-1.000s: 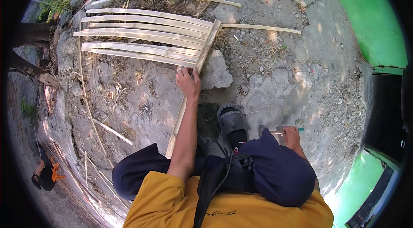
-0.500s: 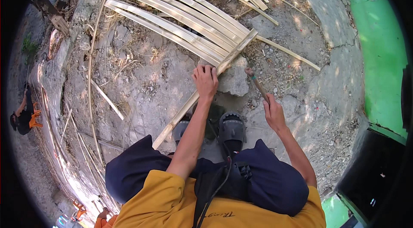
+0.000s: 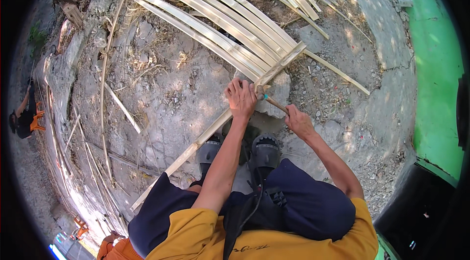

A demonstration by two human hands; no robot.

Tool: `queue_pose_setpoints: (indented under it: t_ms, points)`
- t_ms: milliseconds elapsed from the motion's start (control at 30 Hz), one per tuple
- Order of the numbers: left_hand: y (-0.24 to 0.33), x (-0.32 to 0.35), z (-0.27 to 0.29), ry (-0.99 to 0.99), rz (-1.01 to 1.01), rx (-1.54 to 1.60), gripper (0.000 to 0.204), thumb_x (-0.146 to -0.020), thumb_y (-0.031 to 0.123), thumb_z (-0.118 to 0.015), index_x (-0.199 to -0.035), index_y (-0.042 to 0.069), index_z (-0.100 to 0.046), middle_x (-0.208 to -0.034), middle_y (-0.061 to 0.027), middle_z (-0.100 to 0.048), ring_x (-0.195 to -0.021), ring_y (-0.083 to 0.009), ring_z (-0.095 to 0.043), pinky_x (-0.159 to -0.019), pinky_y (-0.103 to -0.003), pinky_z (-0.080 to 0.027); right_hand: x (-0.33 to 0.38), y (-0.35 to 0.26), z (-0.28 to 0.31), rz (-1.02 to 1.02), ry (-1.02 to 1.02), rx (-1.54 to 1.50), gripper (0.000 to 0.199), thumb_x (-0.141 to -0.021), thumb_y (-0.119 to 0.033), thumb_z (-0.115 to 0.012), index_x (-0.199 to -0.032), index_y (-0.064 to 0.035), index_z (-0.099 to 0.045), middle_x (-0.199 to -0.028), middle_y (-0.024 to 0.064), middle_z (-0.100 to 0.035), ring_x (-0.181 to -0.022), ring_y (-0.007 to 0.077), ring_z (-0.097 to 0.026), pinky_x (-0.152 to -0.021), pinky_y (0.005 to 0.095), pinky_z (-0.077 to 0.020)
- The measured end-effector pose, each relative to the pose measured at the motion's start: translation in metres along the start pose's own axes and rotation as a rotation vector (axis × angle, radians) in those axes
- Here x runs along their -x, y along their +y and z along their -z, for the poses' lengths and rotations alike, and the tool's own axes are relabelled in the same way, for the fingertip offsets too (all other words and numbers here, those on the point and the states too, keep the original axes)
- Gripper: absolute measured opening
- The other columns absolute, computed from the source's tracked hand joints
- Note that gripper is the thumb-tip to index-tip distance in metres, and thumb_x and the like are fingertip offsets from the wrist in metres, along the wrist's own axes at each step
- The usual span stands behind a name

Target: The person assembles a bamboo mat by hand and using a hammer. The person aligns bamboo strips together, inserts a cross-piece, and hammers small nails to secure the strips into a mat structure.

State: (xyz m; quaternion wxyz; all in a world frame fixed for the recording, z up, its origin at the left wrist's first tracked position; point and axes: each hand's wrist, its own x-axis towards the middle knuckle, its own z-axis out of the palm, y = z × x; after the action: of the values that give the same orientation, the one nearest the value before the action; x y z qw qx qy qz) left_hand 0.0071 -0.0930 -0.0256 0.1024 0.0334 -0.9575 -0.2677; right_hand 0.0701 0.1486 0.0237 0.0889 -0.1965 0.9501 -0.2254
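My left hand (image 3: 241,98) presses down on a long bamboo strip (image 3: 196,145) that runs diagonally from lower left to upper right, over a flat grey stone (image 3: 276,96). My right hand (image 3: 297,120) grips the wooden handle of a small hammer (image 3: 269,100), whose head rests on the strip just right of my left fingers. Several pale bamboo slats (image 3: 220,24) lie side by side across the far end of the strip. I squat with both sandalled feet (image 3: 264,152) below the stone.
Rough grey ground with gravel and dry grass lies all around. Loose thin bamboo splints (image 3: 120,105) lie to the left. A green painted surface (image 3: 435,64) borders the right side. Another person (image 3: 24,113) is at the far left edge.
My right hand has brought the hammer from the right down onto the strip beside my left hand. The view has tilted closer to the slats.
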Motion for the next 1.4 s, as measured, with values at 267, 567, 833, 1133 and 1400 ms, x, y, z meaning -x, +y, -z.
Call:
queue_pose_setpoints:
  t_ms: [267, 567, 833, 1133, 1400]
  points:
    - [-0.004, 0.0, -0.002, 0.013, -0.017, -0.006, 0.025, -0.104, 0.03, -0.055, -0.097, 0.008, -0.064, -0.111, -0.0132, -0.054, -0.11, -0.0326, -0.049, -0.096, -0.049, -0.034, -0.01, 0.004, 0.006, 0.046, 0.028, 0.066, 0.031, -0.093, -0.014, -0.064, -0.122, -0.0069, -0.055, -0.097, 0.0129, -0.066, -0.072, 0.0352, -0.071, -0.06, 0.0471, -0.0568]
    - [-0.005, 0.0, 0.0, -0.011, -0.048, -0.003, 0.025, -0.104, 0.031, -0.054, -0.097, 0.01, -0.064, -0.111, -0.0126, -0.054, -0.111, -0.0324, -0.05, -0.097, -0.049, -0.033, -0.017, 0.001, 0.01, 0.083, 0.041, 0.079, 0.027, -0.095, -0.015, -0.068, -0.118, -0.0105, -0.056, -0.092, 0.0103, -0.063, -0.071, 0.0325, -0.07, -0.057, 0.0459, -0.0545]
    - [-0.003, -0.001, -0.002, 0.053, -0.046, -0.009, 0.02, -0.1, 0.027, -0.059, -0.094, 0.009, -0.065, -0.107, -0.0107, -0.056, -0.109, -0.0308, -0.051, -0.096, -0.049, -0.035, -0.013, 0.009, 0.013, 0.102, 0.032, 0.054, 0.022, -0.096, -0.015, -0.066, -0.116, -0.0107, -0.057, -0.092, 0.0106, -0.063, -0.072, 0.0332, -0.07, -0.057, 0.0466, -0.0541]
    - [-0.002, -0.001, -0.005, -0.019, -0.029, -0.024, 0.024, -0.105, 0.03, -0.053, -0.1, 0.01, -0.065, -0.111, -0.0112, -0.054, -0.11, -0.0313, -0.05, -0.098, -0.05, -0.034, -0.015, 0.02, 0.011, 0.126, 0.071, 0.148, 0.012, -0.098, -0.017, -0.065, -0.108, -0.0121, -0.059, -0.085, 0.0076, -0.06, -0.068, 0.031, -0.069, -0.055, 0.0442, -0.0544]
    - [-0.003, -0.002, -0.002, -0.018, -0.043, -0.006, 0.023, -0.104, 0.029, -0.055, -0.099, 0.009, -0.064, -0.111, -0.0116, -0.053, -0.111, -0.0312, -0.05, -0.098, -0.05, -0.034, -0.025, 0.02, 0.021, 0.258, 0.101, 0.106, 0.012, -0.098, -0.016, -0.064, -0.108, -0.0125, -0.058, -0.081, 0.0079, -0.058, -0.066, 0.0306, -0.068, -0.054, 0.0438, -0.0535]
